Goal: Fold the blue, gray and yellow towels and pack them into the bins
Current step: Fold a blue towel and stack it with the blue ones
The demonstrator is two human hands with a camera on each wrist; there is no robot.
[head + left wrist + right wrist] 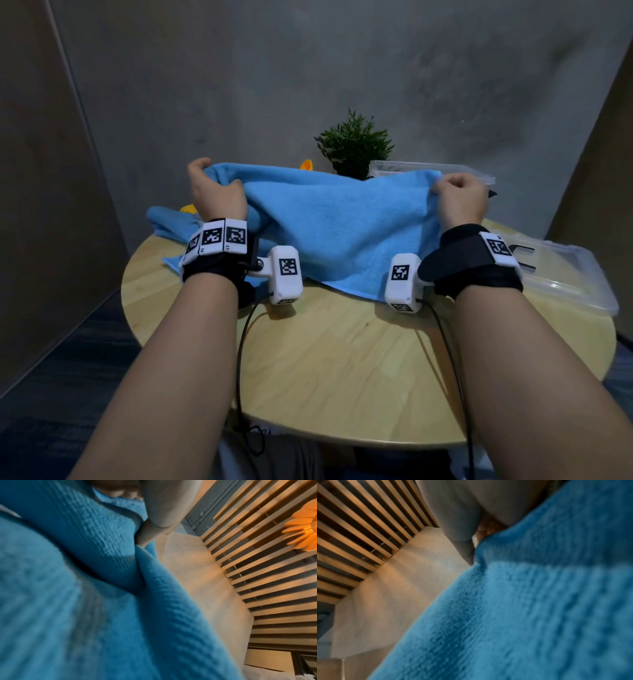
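Note:
A blue towel hangs stretched between my two hands above the round wooden table, its lower edge trailing on the tabletop. My left hand grips the towel's upper left corner. My right hand pinches the upper right corner. Both wrist views are filled by blue towel cloth with fingers curled over its edge. Bits of a yellow towel peek out behind the blue one at the left and at the top. No gray towel shows.
A clear plastic bin lies at the table's right edge, and another clear bin stands at the back right. A small green potted plant sits at the back, behind the towel. Grey walls close in around the table.

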